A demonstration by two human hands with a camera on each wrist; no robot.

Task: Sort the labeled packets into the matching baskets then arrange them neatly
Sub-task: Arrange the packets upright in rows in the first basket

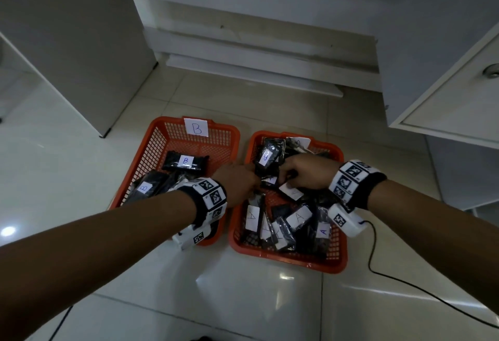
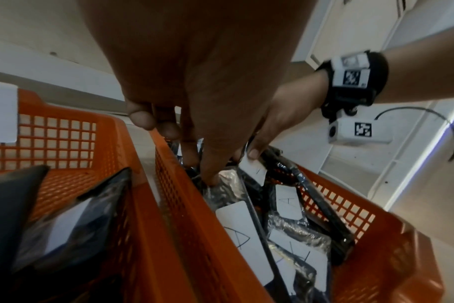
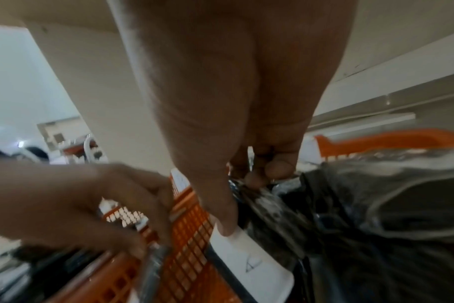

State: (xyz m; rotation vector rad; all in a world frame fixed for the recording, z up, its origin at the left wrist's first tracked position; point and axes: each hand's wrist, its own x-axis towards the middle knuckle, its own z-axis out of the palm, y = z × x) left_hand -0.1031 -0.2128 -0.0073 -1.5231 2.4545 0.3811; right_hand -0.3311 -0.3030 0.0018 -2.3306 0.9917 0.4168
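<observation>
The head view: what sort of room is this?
Probably a home or office interior, worked on at floor level: glossy floor tiles, white cabinets around, and two orange baskets set on the tiles.

Two orange baskets side by side on tiled floor: left basket [image 1: 159,151], tagged B, holds B packets [image 1: 185,162]; right basket [image 1: 339,255], A packets [image 1: 299,217]. Left hand [image 1: 237,182] and right hand [image 1: 307,174] reach into the right basket.

A home interior: glossy tiled floor [image 1: 243,300] and white cabinets [image 1: 445,97] around.
</observation>
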